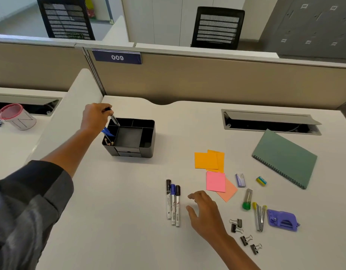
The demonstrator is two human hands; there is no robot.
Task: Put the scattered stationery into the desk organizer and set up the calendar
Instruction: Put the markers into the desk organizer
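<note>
- Left hand [95,116], arm stretched forward, pinches a slim pen [114,118] tilted tip-down into the back-left compartment of the organizer [146,142].
- Organizer: black, boxy, matte plastic.
- Right hand [204,209] hovers with fingers spread, holding nothing, beside three cylindrical markers [173,202].

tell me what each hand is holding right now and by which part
The left hand holds a pen by its upper end, tip down in the organizer. The right hand holds nothing.
</note>
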